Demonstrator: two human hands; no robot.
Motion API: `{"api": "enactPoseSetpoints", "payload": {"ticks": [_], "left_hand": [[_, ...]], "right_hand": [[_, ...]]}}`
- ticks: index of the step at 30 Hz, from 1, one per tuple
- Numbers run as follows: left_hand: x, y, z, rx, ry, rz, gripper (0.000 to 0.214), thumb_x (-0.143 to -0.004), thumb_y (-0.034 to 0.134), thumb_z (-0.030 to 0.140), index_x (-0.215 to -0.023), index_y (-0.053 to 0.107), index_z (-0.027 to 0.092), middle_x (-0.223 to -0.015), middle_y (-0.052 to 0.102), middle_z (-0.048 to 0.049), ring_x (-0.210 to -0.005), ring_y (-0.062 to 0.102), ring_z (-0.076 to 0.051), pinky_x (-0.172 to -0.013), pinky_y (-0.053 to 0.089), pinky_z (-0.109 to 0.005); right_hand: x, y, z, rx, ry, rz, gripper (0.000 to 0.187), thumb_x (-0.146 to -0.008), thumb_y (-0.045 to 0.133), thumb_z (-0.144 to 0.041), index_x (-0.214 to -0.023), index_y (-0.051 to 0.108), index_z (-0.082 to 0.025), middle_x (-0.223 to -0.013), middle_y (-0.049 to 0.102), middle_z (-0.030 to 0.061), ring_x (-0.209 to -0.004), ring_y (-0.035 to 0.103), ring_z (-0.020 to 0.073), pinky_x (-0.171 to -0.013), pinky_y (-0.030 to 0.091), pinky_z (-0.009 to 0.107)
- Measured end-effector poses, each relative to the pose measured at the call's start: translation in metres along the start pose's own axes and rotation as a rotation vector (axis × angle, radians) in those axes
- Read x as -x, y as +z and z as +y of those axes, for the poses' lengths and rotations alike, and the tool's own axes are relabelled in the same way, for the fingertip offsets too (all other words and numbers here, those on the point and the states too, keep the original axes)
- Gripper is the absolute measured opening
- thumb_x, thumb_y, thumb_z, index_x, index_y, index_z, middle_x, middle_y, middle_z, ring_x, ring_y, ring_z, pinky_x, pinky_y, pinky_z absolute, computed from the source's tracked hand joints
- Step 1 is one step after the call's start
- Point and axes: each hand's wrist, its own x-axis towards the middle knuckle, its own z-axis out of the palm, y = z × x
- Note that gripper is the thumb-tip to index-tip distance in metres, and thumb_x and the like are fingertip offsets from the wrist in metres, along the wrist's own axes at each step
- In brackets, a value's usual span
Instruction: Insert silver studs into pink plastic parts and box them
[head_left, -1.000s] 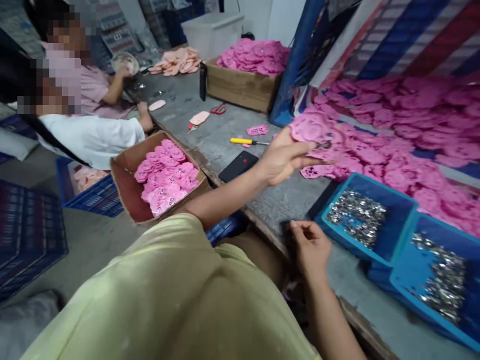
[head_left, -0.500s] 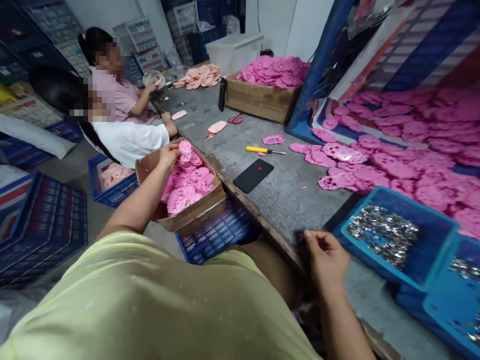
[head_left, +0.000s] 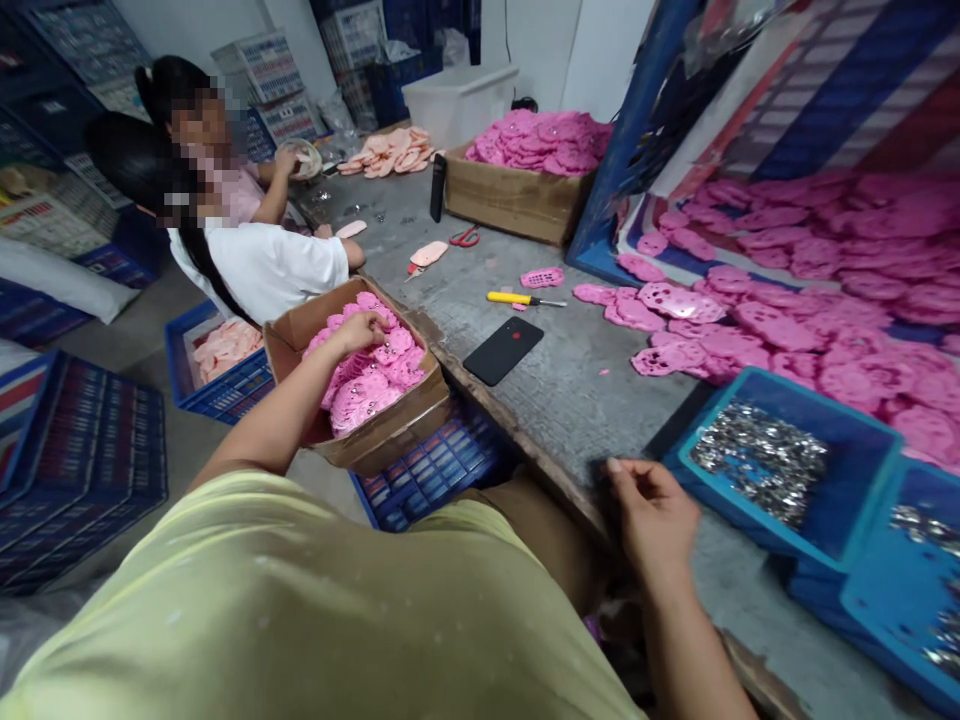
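My left hand [head_left: 361, 332] is over the cardboard box [head_left: 390, 432], its bent fingertips gripping a pink perforated piece on top of the heap of pink pieces [head_left: 366, 395]. Small shiny metal bits dot these pieces. At the table's front edge, my right hand [head_left: 654, 510] is closed, thumb and fingers drawn together by a small dark spot. Whatever it holds, if anything, I cannot make out. Just right of that hand stands a blue bin [head_left: 847, 500] with many small silver metal parts [head_left: 761, 465].
On the grey table [head_left: 570, 420] lie a black phone [head_left: 502, 350], a yellow-handled screwdriver [head_left: 517, 298] and red scissors [head_left: 465, 237]. Loose pink pieces [head_left: 795, 335] spread at the right. A full cardboard box [head_left: 517, 200] stands behind. Two people sit at the left, one in a white shirt [head_left: 270, 270].
My left hand has moved right and slightly down, bringing the pink piece from above the box's far side onto the heap. My right hand stays in place. The white-shirted person has leaned forward.
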Motion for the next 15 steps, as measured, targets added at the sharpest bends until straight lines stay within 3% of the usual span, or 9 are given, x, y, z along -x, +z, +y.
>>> {"api": "enactPoseSetpoints", "payload": {"ticks": [5, 9, 12, 15], "left_hand": [[0.013, -0.001, 0.021, -0.277, 0.124, 0.054, 0.025, -0.057, 0.082, 0.01, -0.066, 0.062, 0.023, -0.059, 0.059, 0.0025, -0.071, 0.062, -0.021, -0.073, 0.047, -0.029], [0.019, 0.007, 0.055, -0.38, 0.32, 0.131, 0.012, -0.073, 0.075, 0.019, -0.082, 0.067, 0.022, -0.071, 0.066, -0.0049, -0.087, 0.068, -0.03, -0.084, 0.049, -0.034], [0.014, 0.042, 0.09, -0.359, 0.518, 0.103, 0.024, -0.087, 0.063, 0.024, -0.109, 0.07, 0.019, -0.096, 0.074, -0.0101, -0.1, 0.069, -0.03, -0.096, 0.049, -0.038], [0.007, 0.108, 0.132, -0.312, 0.697, -0.069, 0.037, -0.092, 0.06, 0.027, -0.128, 0.067, 0.019, -0.115, 0.075, -0.0105, -0.106, 0.069, -0.026, -0.102, 0.05, -0.038]], "right_hand": [[0.002, 0.003, -0.002, -0.013, -0.019, 0.0, 0.044, -0.062, 0.075, -0.064, -0.07, 0.067, -0.021, -0.058, 0.06, -0.0004, -0.055, 0.047, 0.0152, -0.058, 0.037, 0.031], [0.002, 0.008, -0.005, -0.04, -0.075, -0.037, 0.039, -0.068, 0.071, -0.06, -0.066, 0.066, -0.021, -0.054, 0.056, -0.0019, -0.054, 0.046, 0.0145, -0.057, 0.038, 0.029], [-0.001, 0.011, -0.006, -0.043, -0.091, -0.042, 0.036, -0.071, 0.068, -0.057, -0.066, 0.066, -0.021, -0.053, 0.055, -0.0025, -0.054, 0.046, 0.014, -0.057, 0.038, 0.029], [-0.001, 0.011, -0.006, -0.041, -0.1, -0.038, 0.034, -0.073, 0.067, -0.055, -0.067, 0.066, -0.021, -0.054, 0.056, -0.0028, -0.054, 0.046, 0.0135, -0.057, 0.038, 0.028]]}}
